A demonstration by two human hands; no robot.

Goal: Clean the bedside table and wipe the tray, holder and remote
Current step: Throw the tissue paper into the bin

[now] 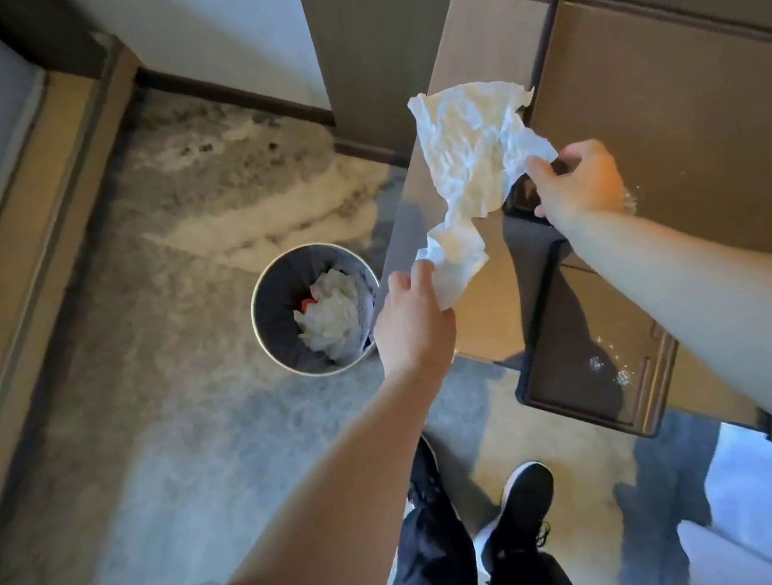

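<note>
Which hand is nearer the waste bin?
Left. The left hand pinches the lower end of the tissue just beside the rim of the bin. The right hand grips its upper end farther off, over the bedside table.

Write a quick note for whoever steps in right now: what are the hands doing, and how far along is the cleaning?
Left hand grips the lower end of the crumpled tissue; right hand pinches its upper edge, over the bedside table.
Large tray lies on the table; small dark tray overhangs its front edge, shiny specks on it.
Bin on the floor holds used tissues.
Done: unclear what is wiped. Left: probably the small tray's specks; the rest I cannot make out.
</note>
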